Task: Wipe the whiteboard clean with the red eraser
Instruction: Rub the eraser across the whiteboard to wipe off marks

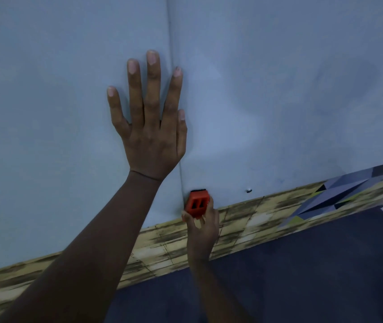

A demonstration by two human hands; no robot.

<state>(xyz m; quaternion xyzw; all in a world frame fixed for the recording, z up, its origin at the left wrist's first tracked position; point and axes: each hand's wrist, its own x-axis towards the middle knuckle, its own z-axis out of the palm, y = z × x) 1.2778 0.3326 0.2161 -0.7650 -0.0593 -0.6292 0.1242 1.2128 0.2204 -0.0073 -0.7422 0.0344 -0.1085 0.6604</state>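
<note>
Red eraser (197, 203): low on the whiteboard (279, 89), beside its vertical seam, near the bottom edge.
Axis: long side runs up the board; dark felt end points up.
Right hand (201, 229): I have it closed round the eraser's lower half, pressing it on, I judge.
Left hand (149, 127): spread flat, holding nothing, seemingly to brace.
Below: patterned strip (244, 222).
</note>
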